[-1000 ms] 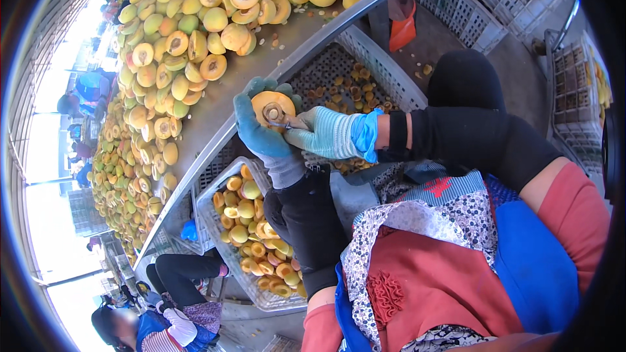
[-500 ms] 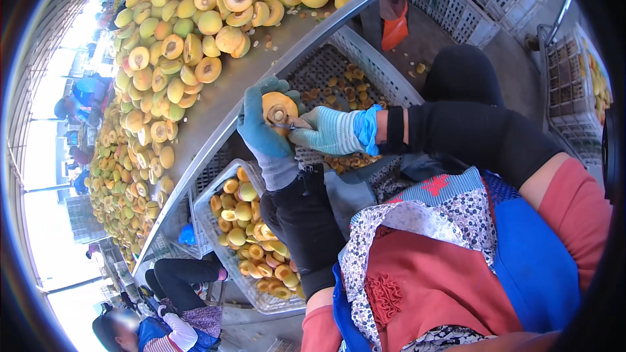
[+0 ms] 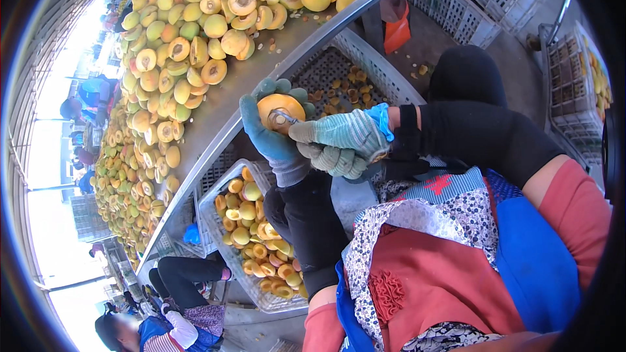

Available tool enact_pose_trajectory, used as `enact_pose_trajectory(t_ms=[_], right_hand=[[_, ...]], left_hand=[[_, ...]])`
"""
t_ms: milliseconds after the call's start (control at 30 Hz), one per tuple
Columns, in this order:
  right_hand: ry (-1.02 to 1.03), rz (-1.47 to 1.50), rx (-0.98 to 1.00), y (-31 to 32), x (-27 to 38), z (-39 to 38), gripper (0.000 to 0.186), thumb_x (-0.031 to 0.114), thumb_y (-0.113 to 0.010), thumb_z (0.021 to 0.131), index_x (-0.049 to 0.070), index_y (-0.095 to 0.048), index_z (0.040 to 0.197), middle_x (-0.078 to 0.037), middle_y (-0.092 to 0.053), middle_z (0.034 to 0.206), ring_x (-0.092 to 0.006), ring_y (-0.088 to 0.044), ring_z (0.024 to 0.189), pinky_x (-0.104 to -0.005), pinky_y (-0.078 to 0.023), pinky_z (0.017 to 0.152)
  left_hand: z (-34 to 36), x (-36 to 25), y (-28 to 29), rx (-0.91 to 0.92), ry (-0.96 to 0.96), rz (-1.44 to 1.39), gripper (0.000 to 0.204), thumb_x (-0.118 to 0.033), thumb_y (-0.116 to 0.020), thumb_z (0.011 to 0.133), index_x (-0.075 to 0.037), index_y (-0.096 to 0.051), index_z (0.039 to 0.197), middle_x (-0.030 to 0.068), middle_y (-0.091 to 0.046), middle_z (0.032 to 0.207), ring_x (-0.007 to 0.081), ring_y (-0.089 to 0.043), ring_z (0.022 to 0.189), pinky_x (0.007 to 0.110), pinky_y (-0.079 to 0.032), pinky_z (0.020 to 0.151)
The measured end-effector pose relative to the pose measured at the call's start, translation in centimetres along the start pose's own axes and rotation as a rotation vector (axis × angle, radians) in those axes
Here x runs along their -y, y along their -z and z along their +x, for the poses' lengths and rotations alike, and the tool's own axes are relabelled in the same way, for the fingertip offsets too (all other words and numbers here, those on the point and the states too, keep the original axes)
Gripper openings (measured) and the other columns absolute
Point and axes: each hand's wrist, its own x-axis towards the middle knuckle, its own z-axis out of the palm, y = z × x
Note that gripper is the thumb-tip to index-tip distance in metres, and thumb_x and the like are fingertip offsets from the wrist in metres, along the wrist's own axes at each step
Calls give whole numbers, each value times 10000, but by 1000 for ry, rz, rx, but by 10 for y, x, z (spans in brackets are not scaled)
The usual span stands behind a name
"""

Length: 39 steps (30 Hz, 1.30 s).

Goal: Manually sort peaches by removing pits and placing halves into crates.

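Note:
My left hand, in a grey-green glove, cups a yellow peach half with its cut face up. My gloved right hand is closed on a small metal pitting tool. The tool's curved tip sits at the middle of the peach half, around the pit area. How much of the pit is loosened I cannot tell. Both hands are over the table's near edge, above a grey crate with peach pits and scraps in it.
A metal-edged table bears a large heap of halved peaches. Lower left, a pale crate holds more halves. Stacked crates stand at the back right, near an orange bag. A co-worker sits at the lower left.
My right hand has turned over the peach half, so its curled lower fingers now show. The tool's tip stays at the fruit's middle, and my left hand keeps holding the half.

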Motion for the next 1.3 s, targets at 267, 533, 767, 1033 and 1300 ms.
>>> enact_pose_trajectory(t_ms=[267,533,767,1033,1300], right_hand=[[-22,-139,-111,3,-5,3,420,581,-536,885,178,-490,776,77,-375,520,-29,-328,364,-195,-255,311],[156,-527,-432,-13,-3,-7,406,503,-511,913,120,-555,785,-7,-494,582,-124,-454,403,-262,-362,342],[575,-1223,-580,25,-10,0,452,451,-539,915,10,-638,939,-142,-646,771,-282,-612,679,-383,-481,655],[276,-1707,-653,26,-12,-8,314,352,-624,849,56,-636,955,-199,-651,796,-382,-637,754,-447,-499,664],[259,-1808,-927,66,1,-14,362,397,-598,844,65,-606,988,-191,-660,825,-390,-634,781,-471,-494,682]], left_hand=[[11,4,18,186,169,-39,477,-511,-491,919,-51,-598,980,126,-638,900,257,-671,709,348,-563,496],[13,13,11,32,-35,78,475,-499,-490,916,-70,-583,1096,92,-649,961,270,-667,767,402,-582,573],[7,14,-6,-28,-140,4,485,-474,-464,939,-26,-564,1098,113,-615,970,286,-655,826,407,-590,603],[-3,-42,45,-191,-486,-260,388,-395,-553,863,-50,-573,1040,92,-614,869,244,-616,732,297,-553,537],[-152,-153,165,-692,-95,1064,387,-333,-517,949,27,-634,1030,115,-645,954,166,-602,757,302,-487,681]])
